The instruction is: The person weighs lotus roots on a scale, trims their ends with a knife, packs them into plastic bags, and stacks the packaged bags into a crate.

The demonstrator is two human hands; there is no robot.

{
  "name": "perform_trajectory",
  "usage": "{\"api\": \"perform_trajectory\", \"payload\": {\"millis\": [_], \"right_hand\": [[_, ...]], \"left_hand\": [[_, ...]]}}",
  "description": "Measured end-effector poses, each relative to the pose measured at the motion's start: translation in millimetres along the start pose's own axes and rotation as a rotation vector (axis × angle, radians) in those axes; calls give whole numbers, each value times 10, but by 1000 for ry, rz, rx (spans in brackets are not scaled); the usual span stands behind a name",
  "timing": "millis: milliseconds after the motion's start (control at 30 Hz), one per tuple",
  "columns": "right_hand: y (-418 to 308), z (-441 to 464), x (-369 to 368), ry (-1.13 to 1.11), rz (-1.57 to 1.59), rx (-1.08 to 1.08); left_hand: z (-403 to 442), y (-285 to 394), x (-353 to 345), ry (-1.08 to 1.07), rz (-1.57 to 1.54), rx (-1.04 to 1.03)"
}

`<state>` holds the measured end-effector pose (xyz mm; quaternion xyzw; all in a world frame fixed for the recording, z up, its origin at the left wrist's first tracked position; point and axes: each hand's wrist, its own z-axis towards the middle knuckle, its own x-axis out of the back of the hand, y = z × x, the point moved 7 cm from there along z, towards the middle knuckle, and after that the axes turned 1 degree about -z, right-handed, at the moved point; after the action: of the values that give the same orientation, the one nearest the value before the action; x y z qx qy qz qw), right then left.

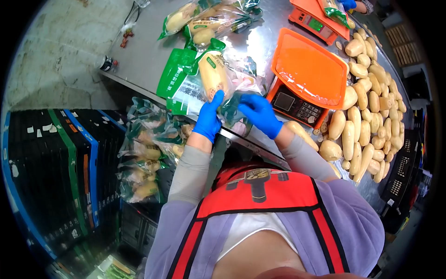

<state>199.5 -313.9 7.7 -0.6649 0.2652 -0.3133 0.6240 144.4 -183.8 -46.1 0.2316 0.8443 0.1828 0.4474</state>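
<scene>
My left hand [209, 118], in a blue glove, is closed at the lower end of a clear and green bag [213, 74] with a pale lotus root piece inside. My right hand [261, 114], also blue-gloved, has its fingers curled at the bag's dark green lower part; what they pinch is too small to tell. Pinkish pieces [246, 81] show through the plastic beside the root. Under the bag lie flat green and white printed bags [179, 79]. An orange scale [309, 69] with a bare tray stands just right of my right hand.
Filled bags [209, 21] lie at the back. Many lotus root pieces [367, 111] are heaped at the right. Another person's gloved hand [347, 4] is near a second orange scale [320, 21]. More filled bags [148, 153] and stacked black crates [42, 162] stand below left of the metal table [151, 46].
</scene>
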Motion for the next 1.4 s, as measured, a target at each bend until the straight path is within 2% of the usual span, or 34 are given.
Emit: {"api": "perform_trajectory", "payload": {"millis": [33,100,200,233,267,333,367,467,533,567,600,633,700,733,767,800,867,900,933,967,1000,1033,1067,1100,1167,1200,1233,1300,1333,1400], "right_hand": [[-82,-78,146,168,58,73],[-129,-175,413,336,159,115],[-102,-259,614,434,140,153],[-81,-256,648,434,124,165],[-90,-237,654,419,131,169],[-219,-170,586,385,-76,198],[-322,-143,501,334,-33,175],[-1116,-124,125,182,-622,626],[-1411,-241,-199,45,-753,818],[-1451,-289,-350,-66,-833,910],[-1537,-265,-517,-210,-811,868],[-1579,-229,-628,-230,-794,986],[-1420,66,-677,-277,-319,680],[-1253,219,-764,-366,158,421],[-1076,353,-844,-355,665,175],[-1162,359,-941,-227,535,135],[-1128,386,-1216,-62,257,8],[-1197,332,-1439,-171,167,96],[-1200,233,-1678,-280,115,255],[-1224,95,-1866,-286,495,84],[-1148,60,-2028,-322,336,119],[-1153,27,-2208,-460,535,125],[-1077,4,-2314,-569,465,37],[-972,-50,-2408,-674,395,-57],[-585,-197,-2620,-777,317,16],[-412,-305,-2726,-788,132,29],[-220,-402,-2826,-711,250,-3],[156,-425,-2765,-526,165,-252],[189,-411,-2741,-522,163,-264],[274,-379,-2761,-456,681,-537]], "left_hand": [[-28,28,-26,4,-2,-3],[-53,121,-38,40,-11,-56],[-111,313,-52,9,43,-11],[-163,361,-151,-27,17,-67],[-222,410,-253,-65,-11,-123],[-490,499,-417,-98,0,-146],[-616,509,-432,-113,-17,-153],[-1047,564,-289,-5,237,-251],[-1308,520,-189,-31,406,-265],[-1478,514,-229,-8,393,-280],[-1665,510,-323,35,218,-245],[-1775,489,-349,72,45,-209],[-1799,631,-157,-62,324,-478],[-1833,691,-57,-109,441,-624],[-1918,641,35,-322,-161,-348],[-1976,649,70,-317,-168,-361],[-2301,947,352,322,459,-920],[-2442,963,400,302,478,-1009],[-2519,993,508,457,606,-1024],[-2599,1044,601,611,738,-1033],[-2701,1070,766,678,633,-979],[-2815,1101,940,741,529,-923],[-2873,1146,1279,781,304,-1090],[-2897,1179,1481,580,82,-990],[-2946,1084,2063,691,-109,-1031],[-2855,1068,2227,532,-91,-1068],[-2765,931,2427,498,-310,-952],[-2900,995,1949,574,-37,-963],[-2822,942,1944,577,-42,-950],[-2747,880,2026,816,368,-847]]}}
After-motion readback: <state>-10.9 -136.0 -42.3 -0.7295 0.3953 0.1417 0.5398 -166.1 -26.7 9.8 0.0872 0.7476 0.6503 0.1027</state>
